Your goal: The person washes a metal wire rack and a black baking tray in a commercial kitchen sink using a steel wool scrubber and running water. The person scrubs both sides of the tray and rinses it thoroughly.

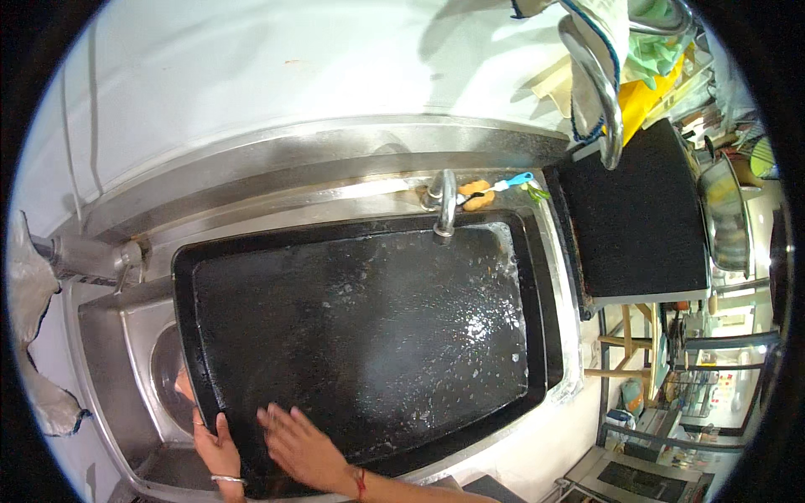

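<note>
A large black baking tray [352, 327] lies across a stainless steel sink, wet with droplets and foam flecks, mostly towards its right side. My left hand [217, 440], with a silver bangle at the wrist, grips the tray's near left corner, thumb on top and fingers over the outer side. My right hand [302, 443], with a red thread at the wrist, is slightly blurred over the tray's near left part, fingers extended and holding nothing; whether it touches the surface is unclear. The faucet [445, 201] curves over the tray's far edge.
Beside the faucet lie an orange sponge [479, 202] and a brush with a blue handle [519, 180]. The sink basin [113, 352] shows at left. A black-topped unit [635, 220] stands at right with a metal bowl [726, 214] beyond it. Cloths hang from a metal rail [610, 107] above.
</note>
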Demonstrator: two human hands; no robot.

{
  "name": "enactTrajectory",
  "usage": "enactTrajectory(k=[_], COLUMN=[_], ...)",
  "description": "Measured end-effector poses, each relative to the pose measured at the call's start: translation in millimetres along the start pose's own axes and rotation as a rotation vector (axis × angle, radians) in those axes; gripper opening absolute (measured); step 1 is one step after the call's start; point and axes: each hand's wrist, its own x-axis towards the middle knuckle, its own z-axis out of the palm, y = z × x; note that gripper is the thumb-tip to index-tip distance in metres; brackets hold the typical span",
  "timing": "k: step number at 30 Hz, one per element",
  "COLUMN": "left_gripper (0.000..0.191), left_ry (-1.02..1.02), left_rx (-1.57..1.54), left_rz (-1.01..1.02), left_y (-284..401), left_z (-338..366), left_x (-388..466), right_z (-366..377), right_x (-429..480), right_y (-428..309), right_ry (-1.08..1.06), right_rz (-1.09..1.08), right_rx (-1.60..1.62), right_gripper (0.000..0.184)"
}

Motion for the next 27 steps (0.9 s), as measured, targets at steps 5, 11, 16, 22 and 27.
enactTrajectory(k=[5, 11, 16, 22, 27], left_gripper=[0.039, 0.038, 0.039, 0.045, 0.046], left_ry=[-0.067, -0.034, 0.021, -0.113, -0.055], left_rx=[-0.066, -0.080, 0.177, 0.037, 0.047], left_rz=[-0.011, -0.058, -0.005, -0.072, 0.023], left_y=[-15, 1, -21, 4, -12], left_z=[0, -2, 6, 1, -4], left_x=[2, 0, 3, 11, 12], right_z=[-74, -143, -147, -165, -222], right_x=[-40, -130, -164, -232, -214], right_y=[29, 135, 143, 164, 186], right_ry=[-0.310, 0.395, 0.234, 0.289, 0.661], right_rz=[0.227, 0.613, 0.604, 0.815, 0.812], right_rx=[-0.066, -0.338, -0.506, -0.534, -0.647], right_gripper=[0.010, 0.024, 0.028, 0.033, 0.033])
